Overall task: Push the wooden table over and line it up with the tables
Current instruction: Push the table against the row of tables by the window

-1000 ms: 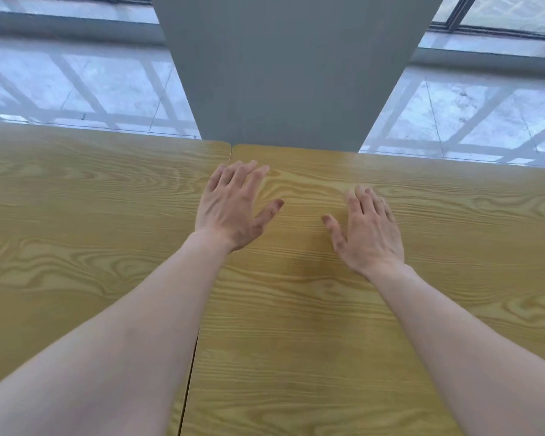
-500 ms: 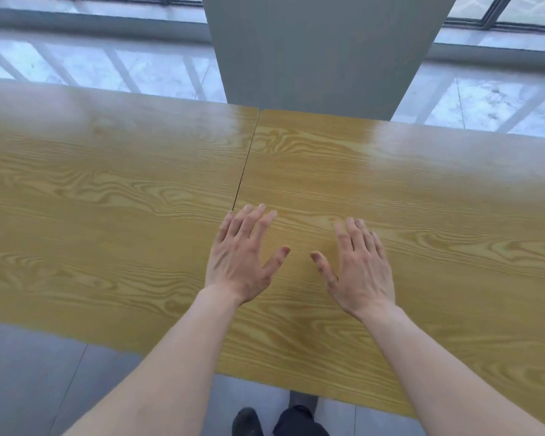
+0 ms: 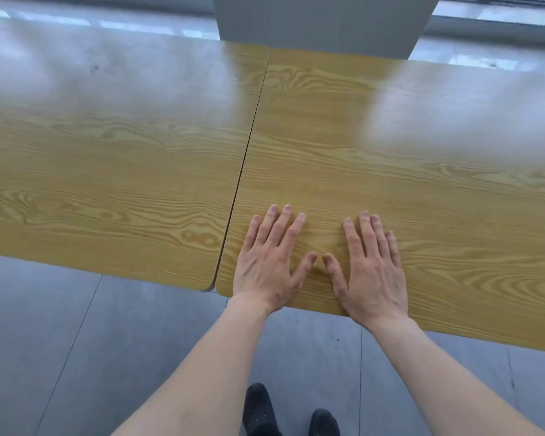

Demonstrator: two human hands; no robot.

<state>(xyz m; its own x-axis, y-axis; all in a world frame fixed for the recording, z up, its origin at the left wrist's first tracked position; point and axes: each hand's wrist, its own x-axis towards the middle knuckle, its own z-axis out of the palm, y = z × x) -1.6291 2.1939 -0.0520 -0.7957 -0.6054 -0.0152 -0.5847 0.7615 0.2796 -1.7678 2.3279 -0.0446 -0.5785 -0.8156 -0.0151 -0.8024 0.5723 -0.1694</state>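
Note:
Two yellow wood-grain tables stand side by side with only a thin dark seam between them. The right table (image 3: pixel 406 171) carries both hands near its front left corner. My left hand (image 3: pixel 269 259) lies flat, palm down, fingers spread, just right of the seam. My right hand (image 3: pixel 370 265) lies flat beside it, thumbs nearly touching. Neither hand grips anything. The left table (image 3: pixel 107 171) has its near edge slightly farther from me than the right table's front corner.
A grey pillar (image 3: pixel 321 23) rises right behind the far edges of both tables at the seam. Grey tiled floor (image 3: pixel 76 341) lies in front of the tables. My two dark shoes (image 3: pixel 261 410) stand on it below my arms.
My hands have slid back across the right table from its middle to its front edge. The view has pulled back, so the front edges, floor and shoes now show.

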